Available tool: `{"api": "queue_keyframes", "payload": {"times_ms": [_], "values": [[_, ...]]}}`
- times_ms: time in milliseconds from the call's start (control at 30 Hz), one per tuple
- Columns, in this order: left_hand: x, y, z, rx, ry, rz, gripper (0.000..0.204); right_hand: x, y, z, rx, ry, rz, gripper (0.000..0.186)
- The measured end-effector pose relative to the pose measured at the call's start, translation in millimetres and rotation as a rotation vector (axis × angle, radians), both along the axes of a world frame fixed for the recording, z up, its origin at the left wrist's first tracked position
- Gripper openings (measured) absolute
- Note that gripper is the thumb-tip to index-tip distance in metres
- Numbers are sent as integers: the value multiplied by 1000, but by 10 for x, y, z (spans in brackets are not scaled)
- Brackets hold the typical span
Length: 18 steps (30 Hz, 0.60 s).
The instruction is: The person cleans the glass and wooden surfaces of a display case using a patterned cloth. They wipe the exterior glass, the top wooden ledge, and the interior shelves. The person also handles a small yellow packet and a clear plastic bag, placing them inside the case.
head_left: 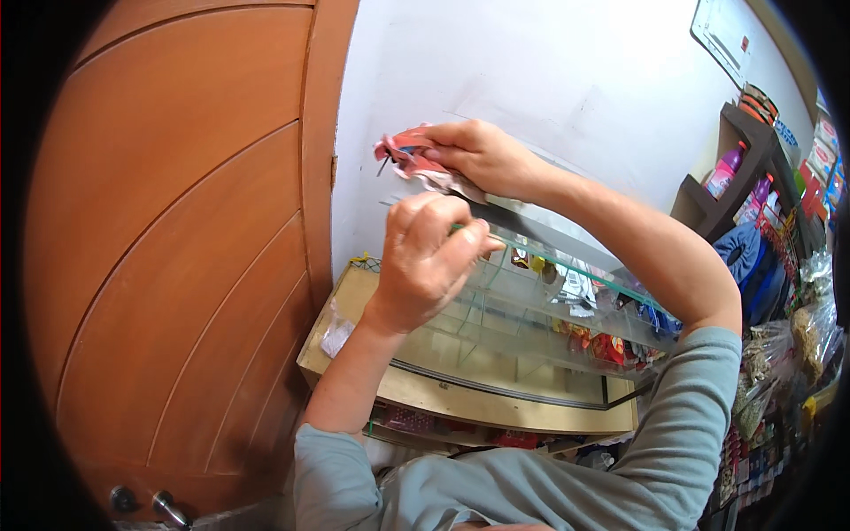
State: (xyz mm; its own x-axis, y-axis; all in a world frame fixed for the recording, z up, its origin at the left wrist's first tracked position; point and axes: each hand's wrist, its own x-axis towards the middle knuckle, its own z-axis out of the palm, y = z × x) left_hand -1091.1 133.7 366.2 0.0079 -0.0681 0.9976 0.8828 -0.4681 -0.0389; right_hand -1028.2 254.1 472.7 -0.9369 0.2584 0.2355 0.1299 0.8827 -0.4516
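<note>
My right hand (485, 157) is closed round a crumpled red and white cloth (414, 152), held up in front of the white wall. The cloth's loose folds hang out past my fingertips. Lower and nearer to me, my left hand (425, 252) is closed, its fingers curled at the end of a glass pane with a green edge (575, 273). Just what lies inside those fingers is partly hidden. A dark strip (518, 223) runs along behind the pane, below my right forearm. The pane belongs to a glass display case (496, 341) with packets inside.
A brown wooden door (177, 230) with a metal handle (168, 509) fills the left side. The case rests on a pale wooden base (460, 400), where a clear plastic bag (336, 334) lies. At right are a dark shelf (748, 168) with purple bottles and hanging goods.
</note>
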Motion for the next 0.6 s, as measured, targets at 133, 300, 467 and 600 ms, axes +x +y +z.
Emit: {"api": "queue_keyframes", "payload": {"times_ms": [133,300,467,600], "values": [[60,-46,30,-5,-30,71,26,862,-33,79,-14,-52,-196,25],[91,-54,9,-20,-89,22,33,1637,167,77,-306,-10,-382,29],[77,-16,-47,53,-191,-36,63,998,31,10,-156,-46,-377,31],[94,-97,-43,62,-123,271,87,276,-373,-57,16,53,-49,29]]}}
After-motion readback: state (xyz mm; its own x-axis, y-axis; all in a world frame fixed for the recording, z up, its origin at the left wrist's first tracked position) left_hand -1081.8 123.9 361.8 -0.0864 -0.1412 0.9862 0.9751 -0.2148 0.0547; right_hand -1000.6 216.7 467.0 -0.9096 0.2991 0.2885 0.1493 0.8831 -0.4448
